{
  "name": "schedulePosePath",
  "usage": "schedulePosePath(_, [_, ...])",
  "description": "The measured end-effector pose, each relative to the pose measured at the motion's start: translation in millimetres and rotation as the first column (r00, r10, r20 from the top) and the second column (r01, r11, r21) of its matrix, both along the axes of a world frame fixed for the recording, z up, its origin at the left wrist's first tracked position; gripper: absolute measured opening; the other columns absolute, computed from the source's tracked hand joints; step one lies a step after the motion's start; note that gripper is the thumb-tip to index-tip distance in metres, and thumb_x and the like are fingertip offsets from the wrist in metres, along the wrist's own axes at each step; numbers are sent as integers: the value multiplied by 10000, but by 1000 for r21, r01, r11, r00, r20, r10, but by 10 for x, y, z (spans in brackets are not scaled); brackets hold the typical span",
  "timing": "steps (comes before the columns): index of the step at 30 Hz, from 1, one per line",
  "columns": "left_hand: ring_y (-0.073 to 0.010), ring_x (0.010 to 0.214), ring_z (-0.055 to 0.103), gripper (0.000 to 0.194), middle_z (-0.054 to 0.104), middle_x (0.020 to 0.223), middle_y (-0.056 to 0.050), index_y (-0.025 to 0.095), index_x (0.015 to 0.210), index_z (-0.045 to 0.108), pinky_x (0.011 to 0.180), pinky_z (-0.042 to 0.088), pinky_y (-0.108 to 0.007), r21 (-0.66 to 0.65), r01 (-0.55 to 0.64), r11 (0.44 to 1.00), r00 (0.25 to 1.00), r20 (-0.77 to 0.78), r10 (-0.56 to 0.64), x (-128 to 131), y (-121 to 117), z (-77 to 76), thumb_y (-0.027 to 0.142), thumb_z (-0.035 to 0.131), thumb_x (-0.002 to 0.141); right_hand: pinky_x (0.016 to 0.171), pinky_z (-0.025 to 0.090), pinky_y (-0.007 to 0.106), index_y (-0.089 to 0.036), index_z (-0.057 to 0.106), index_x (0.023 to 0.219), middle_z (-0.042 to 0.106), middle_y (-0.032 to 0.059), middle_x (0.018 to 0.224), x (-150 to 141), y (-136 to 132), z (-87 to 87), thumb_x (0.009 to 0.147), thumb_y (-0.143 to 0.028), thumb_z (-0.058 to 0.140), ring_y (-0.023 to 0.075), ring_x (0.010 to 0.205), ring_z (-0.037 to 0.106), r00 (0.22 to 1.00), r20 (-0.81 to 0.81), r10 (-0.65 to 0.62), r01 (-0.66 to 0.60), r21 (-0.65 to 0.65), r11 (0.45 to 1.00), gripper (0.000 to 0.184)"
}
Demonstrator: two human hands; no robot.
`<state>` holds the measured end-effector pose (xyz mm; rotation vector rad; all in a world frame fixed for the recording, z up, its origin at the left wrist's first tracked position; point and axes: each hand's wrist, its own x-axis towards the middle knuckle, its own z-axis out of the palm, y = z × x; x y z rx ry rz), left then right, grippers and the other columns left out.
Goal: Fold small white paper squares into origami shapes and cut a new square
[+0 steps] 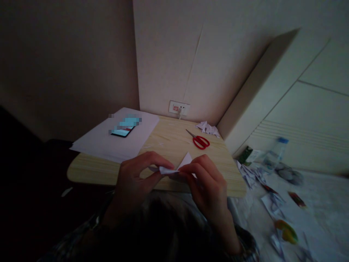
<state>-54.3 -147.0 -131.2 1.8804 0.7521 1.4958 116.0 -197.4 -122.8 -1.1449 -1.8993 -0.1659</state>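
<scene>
A small piece of white folded paper (187, 160) is held between my two hands, just above the front edge of the wooden table. My left hand (141, 173) pinches its left end between thumb and fingers. On the other side, my right hand (205, 178) grips it with thumb and index finger close to the middle. One pointed flap of the paper stands up between the hands. Beyond them, red-handled scissors (200, 141) lie on the table with their blades pointing to the back left.
Large white sheets (95, 142) cover the table's left side, with a lit phone (125, 126) on them. Folded paper pieces (207, 129) lie at the back right. A wall socket (179, 107) holds a plug. Right of the table are a plastic bottle (275, 154) and scattered papers.
</scene>
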Motion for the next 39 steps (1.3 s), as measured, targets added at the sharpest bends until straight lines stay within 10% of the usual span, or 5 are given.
schedulePosePath(12, [-109,950,658,335,697,954,81,270,900,610,911,501,-203,-81,86,993,975,210,-68,23,46,-87,59,797,721,678,483,292,-200,637,873,640,24,779,4,37,0,918,-85,599,177,753,589,997,-71,-23,26,44,999,129])
schedulePosePath(17, [-116,1026,622,211,681,1019,49,248,831,645,959,461,-230,12,2,1000,998,65,-3,-20,53,-91,57,728,798,679,477,288,-196,631,879,628,23,777,12,25,1,916,-71,599,172,748,580,998,-69,-14,20,75,997,135])
schedulePosePath(39, [-144,850,696,246,725,834,27,251,817,693,834,566,-249,-120,141,983,939,331,-94,104,10,-42,17,708,745,637,462,297,-211,618,857,604,14,764,27,19,35,929,-66,567,170,728,564,998,-61,21,-20,23,1000,170])
